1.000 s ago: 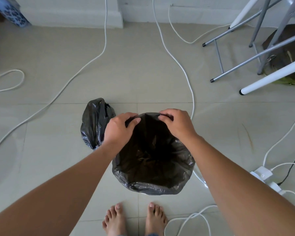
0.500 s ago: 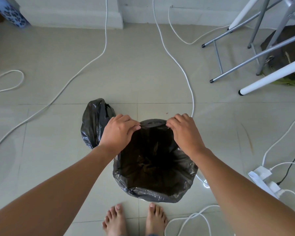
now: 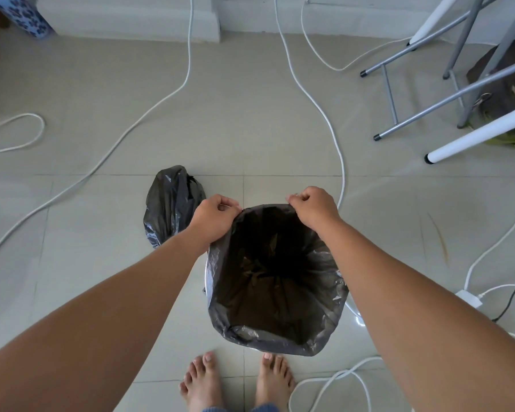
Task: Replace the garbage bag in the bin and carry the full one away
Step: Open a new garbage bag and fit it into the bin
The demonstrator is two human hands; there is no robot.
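Observation:
A fresh black garbage bag [image 3: 275, 295] lines the bin in front of my bare feet, its mouth wide open and its edge folded over the rim; the bin itself is almost fully hidden under the plastic. My left hand [image 3: 213, 214] pinches the bag's far left edge. My right hand [image 3: 314, 208] pinches the far right edge. Left of the bin and a little farther away, the full black bag [image 3: 171, 205] stands tied on the floor, partly hidden behind my left wrist.
White cables [image 3: 317, 102] snake across the tiled floor on both sides and by my feet. A power strip [image 3: 470, 298] lies at the right. Grey metal and white furniture legs [image 3: 422, 114] stand at the back right. The wall base [image 3: 131, 22] runs along the back.
My hands have moved apart along the far rim, stretching the bag's edge wider. The view has shifted slightly, so the bin sits lower and more to the right.

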